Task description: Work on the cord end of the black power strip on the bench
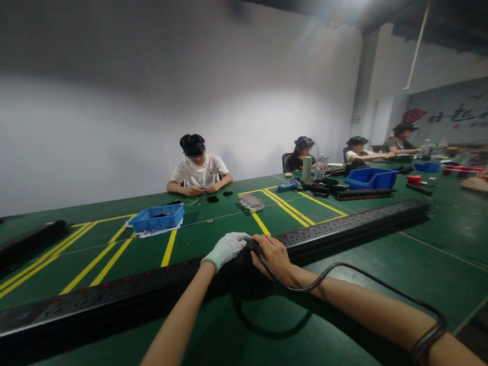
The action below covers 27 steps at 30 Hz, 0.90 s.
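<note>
A long black power strip (150, 283) with rows of sockets and small red switches lies across the green table in front of me. My left hand (229, 249), in a white glove with a pale green cuff, rests over the strip near its middle, its fingers bent down onto it and reaching toward the plug. My bare right hand (272, 254) is closed around a black plug (254, 247) at the strip. Its pins are hidden, so I cannot tell whether it sits in a socket. From the plug a black cable (340, 264) runs over my right forearm.
A light blue bin (157, 218) stands beyond the strip, among yellow tape lines (169, 248). Farther right are a dark blue bin (370, 178), a blue-handled tool (289, 186) and a green bottle (306, 169). A person (198, 170) sits opposite; others sit at right. Another strip (22, 243) lies left.
</note>
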Motion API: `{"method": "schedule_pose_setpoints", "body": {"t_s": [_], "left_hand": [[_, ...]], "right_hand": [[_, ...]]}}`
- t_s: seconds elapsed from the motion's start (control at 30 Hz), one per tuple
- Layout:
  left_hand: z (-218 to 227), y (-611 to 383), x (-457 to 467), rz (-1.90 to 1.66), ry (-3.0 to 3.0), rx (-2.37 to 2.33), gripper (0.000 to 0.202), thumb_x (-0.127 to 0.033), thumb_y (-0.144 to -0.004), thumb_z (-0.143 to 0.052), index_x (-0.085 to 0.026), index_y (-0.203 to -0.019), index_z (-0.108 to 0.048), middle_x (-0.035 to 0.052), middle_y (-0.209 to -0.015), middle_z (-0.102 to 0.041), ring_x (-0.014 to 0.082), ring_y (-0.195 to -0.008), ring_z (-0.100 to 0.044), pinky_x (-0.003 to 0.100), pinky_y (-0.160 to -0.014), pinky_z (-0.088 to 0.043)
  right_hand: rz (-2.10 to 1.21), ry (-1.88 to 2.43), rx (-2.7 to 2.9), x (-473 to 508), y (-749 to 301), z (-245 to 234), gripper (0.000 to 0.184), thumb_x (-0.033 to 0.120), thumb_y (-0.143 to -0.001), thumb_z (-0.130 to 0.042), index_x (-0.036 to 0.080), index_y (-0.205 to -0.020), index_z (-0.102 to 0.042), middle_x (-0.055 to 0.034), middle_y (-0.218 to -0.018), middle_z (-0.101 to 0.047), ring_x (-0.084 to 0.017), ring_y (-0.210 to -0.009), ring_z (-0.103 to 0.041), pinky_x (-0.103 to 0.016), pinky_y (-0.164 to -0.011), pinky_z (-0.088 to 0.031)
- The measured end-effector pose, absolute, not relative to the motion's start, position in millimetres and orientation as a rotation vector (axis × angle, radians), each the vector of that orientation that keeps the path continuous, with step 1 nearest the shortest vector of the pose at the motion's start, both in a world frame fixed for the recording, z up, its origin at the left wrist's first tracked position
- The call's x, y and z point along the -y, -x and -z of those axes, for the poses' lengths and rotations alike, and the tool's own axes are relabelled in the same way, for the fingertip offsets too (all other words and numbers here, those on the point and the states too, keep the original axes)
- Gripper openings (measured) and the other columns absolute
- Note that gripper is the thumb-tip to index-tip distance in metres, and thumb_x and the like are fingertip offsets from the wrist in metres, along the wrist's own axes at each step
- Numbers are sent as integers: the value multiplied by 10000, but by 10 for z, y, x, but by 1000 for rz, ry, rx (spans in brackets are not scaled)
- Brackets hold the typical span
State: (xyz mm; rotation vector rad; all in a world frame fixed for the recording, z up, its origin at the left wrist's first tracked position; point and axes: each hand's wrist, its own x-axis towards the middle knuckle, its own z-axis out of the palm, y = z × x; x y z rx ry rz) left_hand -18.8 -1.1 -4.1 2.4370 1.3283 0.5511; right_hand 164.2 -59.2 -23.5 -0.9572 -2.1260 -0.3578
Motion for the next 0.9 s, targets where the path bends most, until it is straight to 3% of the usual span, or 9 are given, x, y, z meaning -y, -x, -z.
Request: {"method": "schedule_pose_setpoints", "body": {"t_s": [0.9], "left_hand": [[27, 180, 23, -549, -2445, -1336, 345, -243, -813, -414, -201, -1071, -641, 30, -1120, -645, 169, -1041, -569, 226, -937, -383]], "right_hand": [[357, 967, 2125, 587, -1642, 244, 284, 243, -812, -514, 190, -1090, -489, -75, -988, -609, -198, -893, -569, -315, -815, -437]]}}
